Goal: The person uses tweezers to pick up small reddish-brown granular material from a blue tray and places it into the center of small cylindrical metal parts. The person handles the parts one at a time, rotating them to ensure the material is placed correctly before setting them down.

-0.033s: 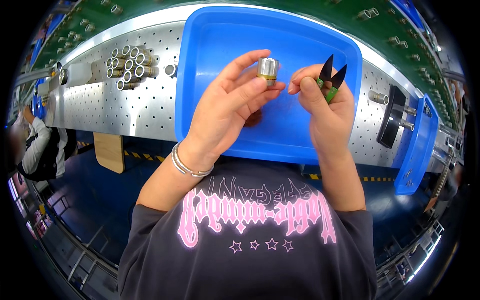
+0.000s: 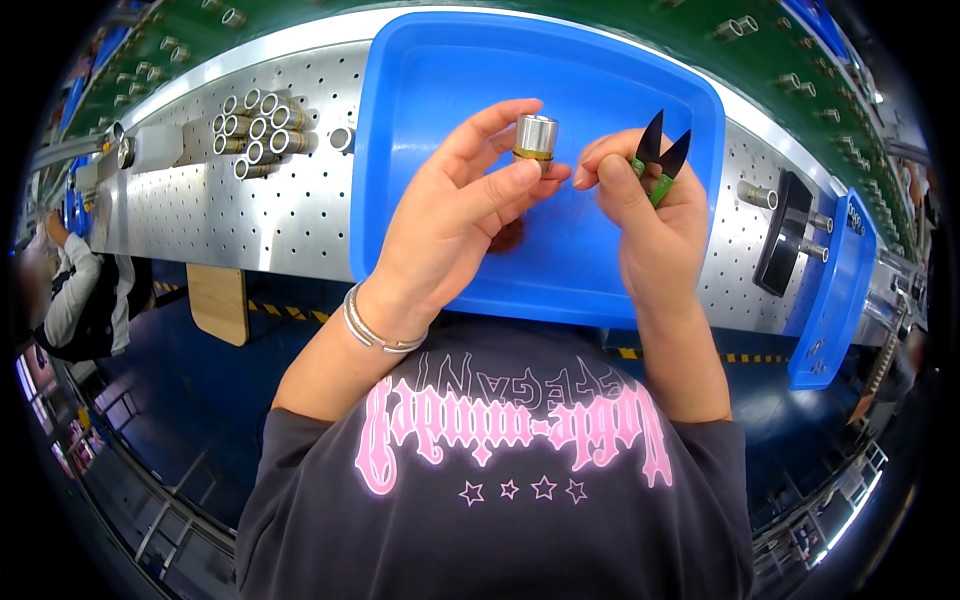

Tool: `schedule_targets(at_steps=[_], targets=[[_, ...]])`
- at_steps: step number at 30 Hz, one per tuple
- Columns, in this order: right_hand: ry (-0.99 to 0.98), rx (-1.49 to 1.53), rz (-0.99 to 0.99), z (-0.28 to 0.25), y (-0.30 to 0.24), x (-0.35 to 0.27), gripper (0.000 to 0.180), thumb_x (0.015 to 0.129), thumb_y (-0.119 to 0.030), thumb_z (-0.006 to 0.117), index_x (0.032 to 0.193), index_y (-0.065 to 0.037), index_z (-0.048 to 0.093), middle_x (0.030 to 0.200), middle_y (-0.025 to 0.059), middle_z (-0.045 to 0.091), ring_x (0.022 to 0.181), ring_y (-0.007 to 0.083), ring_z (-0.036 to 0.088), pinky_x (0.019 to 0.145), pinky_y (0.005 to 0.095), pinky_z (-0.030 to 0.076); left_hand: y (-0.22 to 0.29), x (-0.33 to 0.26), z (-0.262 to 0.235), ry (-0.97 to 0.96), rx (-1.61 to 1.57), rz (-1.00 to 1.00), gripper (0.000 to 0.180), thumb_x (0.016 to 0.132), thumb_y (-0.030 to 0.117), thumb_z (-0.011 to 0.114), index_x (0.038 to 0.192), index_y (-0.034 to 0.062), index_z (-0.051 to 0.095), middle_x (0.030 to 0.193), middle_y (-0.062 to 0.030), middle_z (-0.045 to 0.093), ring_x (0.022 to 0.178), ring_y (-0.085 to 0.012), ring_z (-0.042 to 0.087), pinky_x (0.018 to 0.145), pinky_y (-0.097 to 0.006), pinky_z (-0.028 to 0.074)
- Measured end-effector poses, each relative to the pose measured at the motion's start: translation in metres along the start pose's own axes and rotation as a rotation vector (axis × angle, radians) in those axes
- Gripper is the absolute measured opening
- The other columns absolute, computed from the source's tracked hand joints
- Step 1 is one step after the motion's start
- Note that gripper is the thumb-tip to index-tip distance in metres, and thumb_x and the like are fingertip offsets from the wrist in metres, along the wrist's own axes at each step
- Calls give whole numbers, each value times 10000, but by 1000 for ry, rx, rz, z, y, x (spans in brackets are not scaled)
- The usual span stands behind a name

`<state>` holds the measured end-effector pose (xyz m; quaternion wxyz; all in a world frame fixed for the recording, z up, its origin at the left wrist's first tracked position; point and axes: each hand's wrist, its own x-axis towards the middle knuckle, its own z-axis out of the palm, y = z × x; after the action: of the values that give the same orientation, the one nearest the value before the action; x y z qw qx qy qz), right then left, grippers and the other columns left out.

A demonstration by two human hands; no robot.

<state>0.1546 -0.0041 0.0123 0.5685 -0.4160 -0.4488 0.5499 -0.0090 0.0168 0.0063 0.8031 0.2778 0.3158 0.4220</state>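
Between the thumb and fingers of my left hand [image 2: 430,225], a short silver metal cylinder [image 2: 536,135] with a yellowish band near its base is held upright. My right hand [image 2: 650,220] is closed around small snips [image 2: 651,140]. Their two black blades stand apart and point up and away, and green shows at the handles. The right fingertips come close to the cylinder without touching it. Both hands are over a large blue tray [image 2: 600,85]. A reddish-brown patch [image 2: 510,238] shows under my left hand; what it is cannot be told.
Several similar cylinders [image 2: 258,130] stand clustered on the perforated metal table [image 2: 320,220], with a single one [image 2: 342,140] by the tray. To the right lie another cylinder [image 2: 757,194], a dark flat device [image 2: 783,235] and a second blue tray [image 2: 835,300]. A person [image 2: 90,290] is at far left.
The snips have shifted very slightly to the left in my right hand. Otherwise the two pictures look alike.
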Motion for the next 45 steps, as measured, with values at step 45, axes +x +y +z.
schedule_targets(at_steps=[45], targets=[[-50, -715, -304, -13, -32, 10, 63, 772, 46, 636, 806, 25, 588, 785, 43, 561, 673, 70, 488, 576, 187, 366, -2, 3, 1, -12, 130, -8, 407, 874, 83, 560, 1260, 23, 446, 1081, -143, 602, 963, -207, 614, 867, -290, 489]])
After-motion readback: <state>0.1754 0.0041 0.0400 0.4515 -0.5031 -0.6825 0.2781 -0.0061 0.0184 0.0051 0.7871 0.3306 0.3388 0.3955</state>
